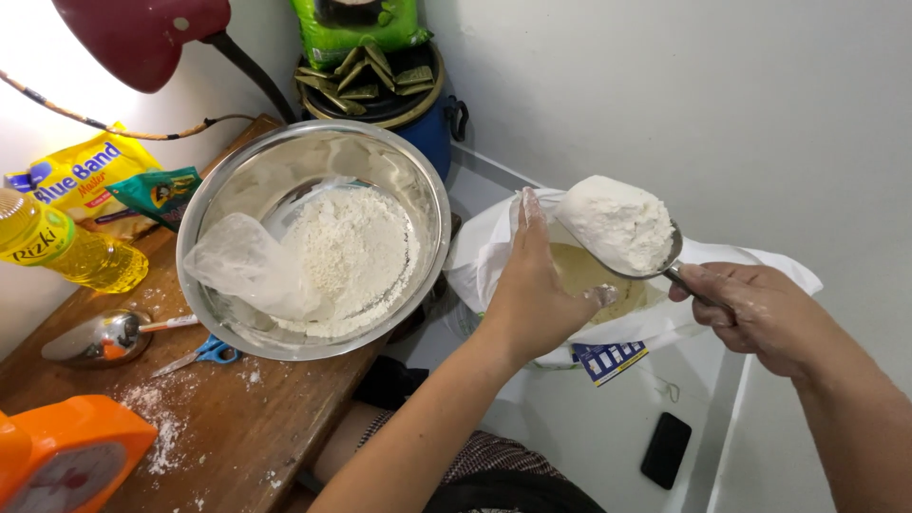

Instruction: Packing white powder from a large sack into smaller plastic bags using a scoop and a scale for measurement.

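Flour [616, 224] heaps the scoop [655, 261] in right hand's [760, 318] grip; left hand [537, 290] holds bag [494, 252].

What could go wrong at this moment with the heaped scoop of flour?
The flour is heaped above the rim of the metal scoop in the right hand, so some may fall on the way to the steel bowl. The left hand holds the white bag open; it could slump. A dark phone lies below.
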